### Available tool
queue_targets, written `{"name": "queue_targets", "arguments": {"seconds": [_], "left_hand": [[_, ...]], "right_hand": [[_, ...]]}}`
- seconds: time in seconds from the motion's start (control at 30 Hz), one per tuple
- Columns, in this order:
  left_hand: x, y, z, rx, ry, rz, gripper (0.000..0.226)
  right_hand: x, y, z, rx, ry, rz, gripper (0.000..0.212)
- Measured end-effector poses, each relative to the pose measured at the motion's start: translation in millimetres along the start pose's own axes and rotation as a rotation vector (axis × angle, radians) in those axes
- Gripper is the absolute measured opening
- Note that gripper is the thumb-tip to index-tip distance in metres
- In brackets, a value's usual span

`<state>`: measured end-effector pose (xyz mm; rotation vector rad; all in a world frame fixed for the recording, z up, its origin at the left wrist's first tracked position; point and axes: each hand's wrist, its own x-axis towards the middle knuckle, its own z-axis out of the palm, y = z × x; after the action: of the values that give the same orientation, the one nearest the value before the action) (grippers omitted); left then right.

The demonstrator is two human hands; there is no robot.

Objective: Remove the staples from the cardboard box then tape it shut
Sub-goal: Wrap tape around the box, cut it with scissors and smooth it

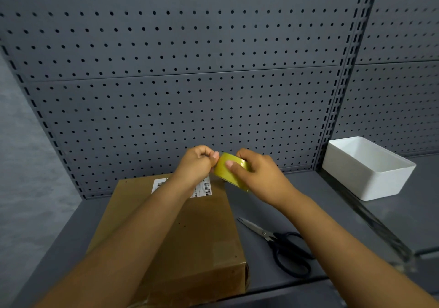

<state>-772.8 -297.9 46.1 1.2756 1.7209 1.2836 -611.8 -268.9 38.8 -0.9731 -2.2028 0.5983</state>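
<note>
Risk, tape end: we judge the likeliest failure is the free end slipping back onto the roll (pixel 231 171), since our left hand (pixel 196 164) is only picking at it with curled fingertips.
Risk, tangle: if the strip comes off crooked, it could fold on itself or stick to our fingers before it reaches the box (pixel 190 236).
Risk, staples: a few dark specks show on the lid; we cannot tell whether they are holes or staples still in place. Taping over metal would spoil the job.
Risk, scissors (pixel 280 241): they lie well apart from both hands, so cutting means letting go of something.
Left hand: fingers bunched together, pinching at the roll's edge.
Right hand (pixel 257 173): wrapped round the roll, thumb across its face.
Roll: yellowish, glossy, held in the air over the box's far end.
Box: brown, flaps down, flat on the shelf (pixel 273 274) beneath our forearms, its near corner at the shelf's front edge.
Box surface: a white label (pixel 206 189) with barcodes at the far end, partly hidden by our left wrist; clear tape glints at the near right corner.
Bin (pixel 370 172): white, on the shelf to the right.
</note>
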Motion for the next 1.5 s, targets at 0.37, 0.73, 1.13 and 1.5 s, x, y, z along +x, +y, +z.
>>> {"name": "queue_targets", "arguments": {"seconds": [0.37,0.73,1.13,1.5], "left_hand": [[-7,6,3,-0.062,0.211,0.200,0.013],[-15,17,-22,-0.022,0.214,0.105,0.019],[-44,3,-48,-0.007,0.230,0.056,0.020],[-73,6,-45,0.139,0.324,0.119,0.016]], "right_hand": [[14,-3,-16,-0.242,0.107,0.118,0.035],[17,-6,-15,-0.151,0.108,0.009,0.031],[16,-24,0,-0.086,0.007,-0.123,0.039],[8,-22,-7,-0.326,-0.078,-0.094,0.053]]}}
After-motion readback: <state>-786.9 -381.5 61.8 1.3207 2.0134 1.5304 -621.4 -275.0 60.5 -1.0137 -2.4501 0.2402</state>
